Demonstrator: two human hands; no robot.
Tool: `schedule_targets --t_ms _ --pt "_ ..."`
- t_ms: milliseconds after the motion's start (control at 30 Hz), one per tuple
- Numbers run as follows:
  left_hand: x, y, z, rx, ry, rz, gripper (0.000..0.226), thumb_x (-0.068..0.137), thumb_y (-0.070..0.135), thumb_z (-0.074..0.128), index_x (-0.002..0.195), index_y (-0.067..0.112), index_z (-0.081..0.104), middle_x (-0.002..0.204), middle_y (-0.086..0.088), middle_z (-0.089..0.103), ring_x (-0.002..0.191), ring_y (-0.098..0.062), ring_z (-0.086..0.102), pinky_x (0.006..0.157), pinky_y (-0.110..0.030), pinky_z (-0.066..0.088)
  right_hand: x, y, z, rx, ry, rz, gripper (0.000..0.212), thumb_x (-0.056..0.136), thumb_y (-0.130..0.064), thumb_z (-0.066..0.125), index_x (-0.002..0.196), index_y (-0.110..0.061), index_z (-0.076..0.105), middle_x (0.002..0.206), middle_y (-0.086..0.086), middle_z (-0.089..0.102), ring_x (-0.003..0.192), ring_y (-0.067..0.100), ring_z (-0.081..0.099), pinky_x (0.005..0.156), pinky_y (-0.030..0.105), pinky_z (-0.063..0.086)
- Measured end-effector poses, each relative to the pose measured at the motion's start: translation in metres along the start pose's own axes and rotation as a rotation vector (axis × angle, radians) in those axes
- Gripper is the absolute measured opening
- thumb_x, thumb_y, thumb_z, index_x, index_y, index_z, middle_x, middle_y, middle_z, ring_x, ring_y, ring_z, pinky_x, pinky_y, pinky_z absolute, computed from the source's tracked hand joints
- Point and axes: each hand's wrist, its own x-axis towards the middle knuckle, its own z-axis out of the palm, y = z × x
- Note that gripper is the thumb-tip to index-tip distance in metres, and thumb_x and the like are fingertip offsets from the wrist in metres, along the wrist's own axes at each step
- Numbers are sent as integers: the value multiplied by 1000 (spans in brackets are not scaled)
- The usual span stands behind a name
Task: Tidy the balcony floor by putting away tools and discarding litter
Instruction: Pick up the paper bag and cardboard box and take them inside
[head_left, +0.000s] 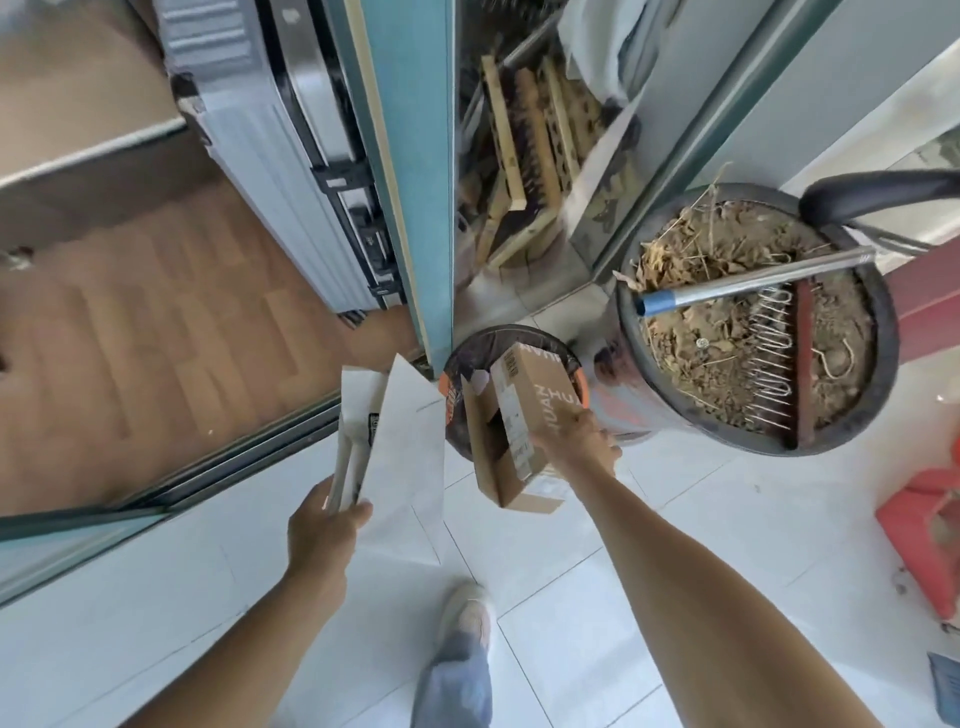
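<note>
We take the orange waste bin (457, 410) as the reference point; it stands on the white tile floor (675, 519) at the foot of the teal door frame (410, 171).

Our right hand (574, 441) is closed on the near right edge of a brown cardboard box (524, 415), fingers wrapped over the printed side. The box sits tilted in the mouth of the bin, its far end inside the black liner and its near end projecting over the rim toward us.

Our left hand (322, 525), left of the bin and nearer to us, pinches the lower edge of a white paper bag (395, 441) between thumb and fingers. The bag stands upright beside the bin, its upper corner close to the bin rim.

Right of the bin, just beside it, stands a large dark planter (758, 317) filled with dry soil and leaves. A rake (774, 358) lies across that soil, its metal handle pointing toward the bin.

Beyond the bin, behind the door frame, a grey suitcase (280, 150) stands on wooden flooring.
</note>
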Motion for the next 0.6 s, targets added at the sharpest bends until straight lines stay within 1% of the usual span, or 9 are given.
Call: schedule_targets --t_ms 67,167,233,300,367,433,467,533,600 --pt "6 -7 8 -12 1 -13 33 82 1 63 109 21 63 97 -5 66 92 -29 63 80 -40 51 19 -2 7 -38 46 -10 76 70 -45 59 137 -22 31 131 13 45 123 35 37 95 44 37" --pt "14 -12 20 -27 -16 -35 34 83 -1 63 109 21 62 95 -3 67 90 -27 63 78 -35 50 45 -6 19 -278 99 -154 58 87 -39 48 138 -13 37 132 18 49 124 36 38 101 44 33" --pt "17 -12 26 -43 -27 -46 35 82 -2 62 109 20 63 94 -3 67 89 -27 63 80 -38 50 54 -6 25 -355 40 -243 51 91 -32 46 139 -15 40 137 17 43 126 38 36 105 43 32" --pt "21 -11 32 -49 -36 -54 35 81 -3 62 109 19 63 94 -4 67 88 -28 63 83 -40 51 60 -1 30 -391 -41 -279 53 92 -33 47 142 -18 37 144 15 37 130 37 34 106 41 32" --pt "23 -9 35 -58 -40 -59 35 82 -3 62 108 20 64 94 -6 67 88 -28 63 84 -41 51 60 4 33 -408 -93 -292 52 93 -32 45 142 -16 38 143 14 40 129 36 36 103 38 35" --pt "24 -4 39 -89 -41 -69 34 82 -2 62 108 20 63 95 -6 67 88 -29 63 83 -40 51 52 5 33 -310 -101 -290 50 93 -30 46 139 -14 41 139 14 45 127 34 41 100 37 39" --pt "24 -1 41 -110 -42 -79 33 83 -1 62 109 19 63 97 -7 67 90 -29 63 81 -39 51 44 4 32 -213 -99 -287 49 92 -29 48 138 -13 43 137 13 48 125 32 44 98 35 41" --pt "23 5 45 -179 -49 -115 33 84 0 62 112 17 62 102 -7 66 92 -27 62 77 -34 51 22 0 31 104 -160 -208 48 90 -29 55 135 -12 46 128 9 54 114 26 52 91 32 42" --pt "20 11 51 -297 -88 -154 35 86 -2 61 118 13 60 108 -10 66 95 -27 62 76 -30 52 -4 -2 31 524 -354 -45 44 87 -26 62 126 -11 52 108 8 62 96 23 56 83 31 44"
